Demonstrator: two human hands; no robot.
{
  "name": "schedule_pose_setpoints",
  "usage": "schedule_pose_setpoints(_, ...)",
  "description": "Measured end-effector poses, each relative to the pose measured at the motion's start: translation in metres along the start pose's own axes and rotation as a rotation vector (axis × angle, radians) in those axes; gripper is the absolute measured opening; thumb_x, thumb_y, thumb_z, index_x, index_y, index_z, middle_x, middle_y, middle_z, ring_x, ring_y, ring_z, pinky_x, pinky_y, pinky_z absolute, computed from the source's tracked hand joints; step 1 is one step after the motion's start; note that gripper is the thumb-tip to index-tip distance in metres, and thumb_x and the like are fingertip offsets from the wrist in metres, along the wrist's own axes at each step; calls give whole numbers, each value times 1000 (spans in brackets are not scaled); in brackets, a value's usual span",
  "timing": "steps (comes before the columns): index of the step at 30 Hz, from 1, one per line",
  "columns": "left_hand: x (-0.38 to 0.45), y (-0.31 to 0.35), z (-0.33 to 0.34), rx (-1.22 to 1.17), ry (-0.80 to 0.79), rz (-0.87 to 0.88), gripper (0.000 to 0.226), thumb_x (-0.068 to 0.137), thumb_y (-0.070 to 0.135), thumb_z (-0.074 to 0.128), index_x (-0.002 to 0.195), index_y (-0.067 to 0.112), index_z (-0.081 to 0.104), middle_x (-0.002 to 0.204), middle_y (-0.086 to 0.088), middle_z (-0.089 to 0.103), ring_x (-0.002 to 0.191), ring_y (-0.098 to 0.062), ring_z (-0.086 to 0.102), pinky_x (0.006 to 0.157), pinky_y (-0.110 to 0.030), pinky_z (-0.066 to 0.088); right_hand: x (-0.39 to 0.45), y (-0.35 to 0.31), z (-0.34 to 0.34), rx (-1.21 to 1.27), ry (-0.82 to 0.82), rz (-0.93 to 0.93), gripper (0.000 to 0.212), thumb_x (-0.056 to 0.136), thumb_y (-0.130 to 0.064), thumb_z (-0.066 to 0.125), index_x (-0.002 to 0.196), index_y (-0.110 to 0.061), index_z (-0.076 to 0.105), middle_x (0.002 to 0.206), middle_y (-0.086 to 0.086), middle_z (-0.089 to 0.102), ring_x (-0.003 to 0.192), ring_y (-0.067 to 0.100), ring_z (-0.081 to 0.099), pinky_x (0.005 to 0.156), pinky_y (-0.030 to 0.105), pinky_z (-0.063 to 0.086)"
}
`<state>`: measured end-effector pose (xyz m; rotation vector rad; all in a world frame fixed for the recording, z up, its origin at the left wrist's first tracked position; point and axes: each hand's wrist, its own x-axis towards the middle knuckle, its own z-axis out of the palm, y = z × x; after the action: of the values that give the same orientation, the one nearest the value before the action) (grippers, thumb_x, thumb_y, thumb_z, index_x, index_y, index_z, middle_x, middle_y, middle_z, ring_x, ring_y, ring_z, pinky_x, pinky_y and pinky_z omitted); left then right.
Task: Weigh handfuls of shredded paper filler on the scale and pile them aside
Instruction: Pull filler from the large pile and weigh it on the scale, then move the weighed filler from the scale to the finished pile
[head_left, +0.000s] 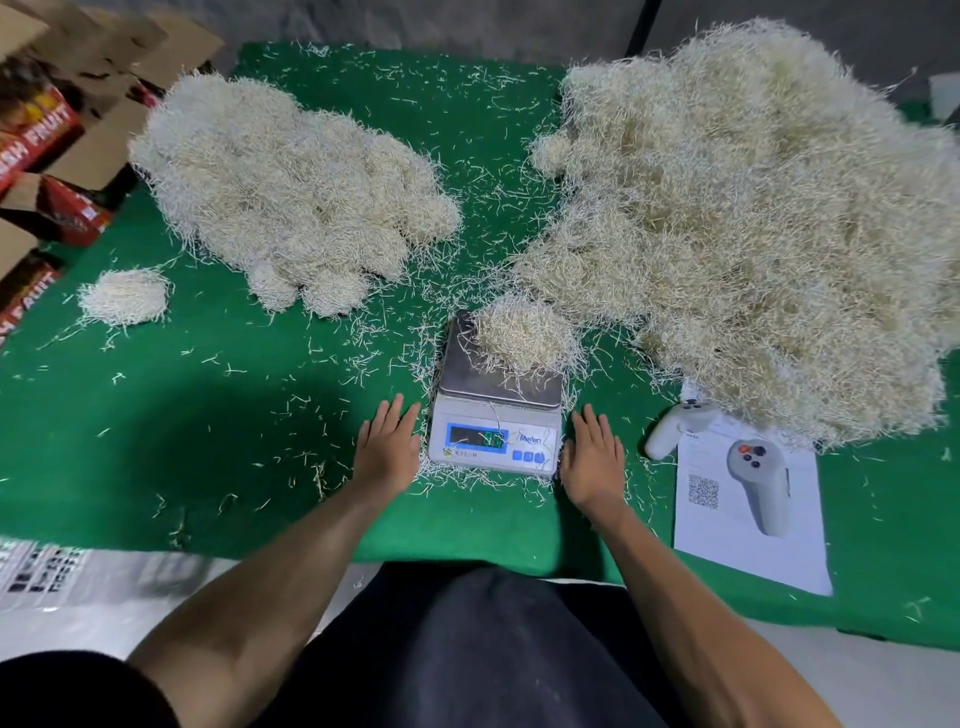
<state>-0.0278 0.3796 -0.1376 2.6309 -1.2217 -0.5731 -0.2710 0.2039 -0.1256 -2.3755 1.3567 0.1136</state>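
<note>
On the green-covered worktop (218, 415), a scale (496, 421) carries a handful of shredded paper filler (522, 338) on its metal pan. The left hand (387, 452) and right hand (592, 462) lie flat, fingers straight, holding nothing, just beside the scale's two sides. Left of the scale lies a weighed pile (291, 187), right of it a larger heap (769, 218); cardboard boxes (47, 145) stand far left.

We note a green felt table (218, 426), scale (496, 415) near the front centre, large filler heap (769, 234) right, portioned pile (291, 187) left, small clump (124, 296) apart, printed sheet (748, 509), white controller (675, 426), both hands flat beside the scale: left hand (387, 447), right hand (595, 457).
</note>
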Motion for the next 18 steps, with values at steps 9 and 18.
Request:
schedule_pose_setpoints(9, 32, 24, -37, -213, 104, -116, 50, 99, 18, 56, 149, 22, 47, 150, -6, 47, 136, -26, 44, 115, -49, 34, 37, -6, -40, 347, 101, 100, 32, 105, -23, 51, 128, -5, 64, 126, 14, 68, 105, 29, 65, 94, 40, 53)
schedule_pose_setpoints(18, 89, 154, -105, -965, -63, -159, 47, 108, 29, 43, 154, 24, 39, 143, -3, 54, 92, -12, 60, 90, -36, 51, 79, -109, -91, 926, 118, 39, 42, 109, -47, 37, 117, -10, 55, 103, 9, 65, 95, 26, 66, 84, 46, 60)
